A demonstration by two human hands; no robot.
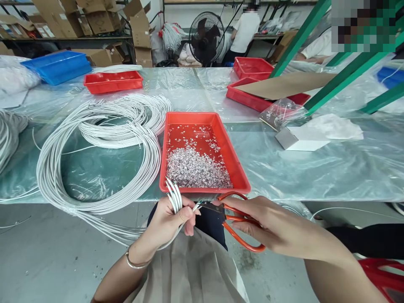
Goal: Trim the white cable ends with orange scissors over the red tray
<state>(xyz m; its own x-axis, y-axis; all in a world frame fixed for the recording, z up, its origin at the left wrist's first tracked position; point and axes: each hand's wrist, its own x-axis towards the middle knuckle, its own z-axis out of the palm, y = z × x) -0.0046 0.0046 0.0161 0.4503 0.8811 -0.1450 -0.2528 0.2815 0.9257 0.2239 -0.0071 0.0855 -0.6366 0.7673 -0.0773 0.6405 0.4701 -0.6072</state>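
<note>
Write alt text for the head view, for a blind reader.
A person's left hand holds thin white cables while the right hand holds orange-handled metal scissors at a cable end. Beyond them, a red rectangular tray of small silvery pieces sits beside coiled white cables on a green table under clear plastic.

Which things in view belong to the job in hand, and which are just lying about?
Apparently in use:
- white cable ends, in the left hand
- orange-handled cutters, in the right hand
- front cable coil, strands running toward the left hand
- red tray of silvery bits, just ahead

Probably just lying about:
- blue bin
- white box
- cardboard sheet
</note>
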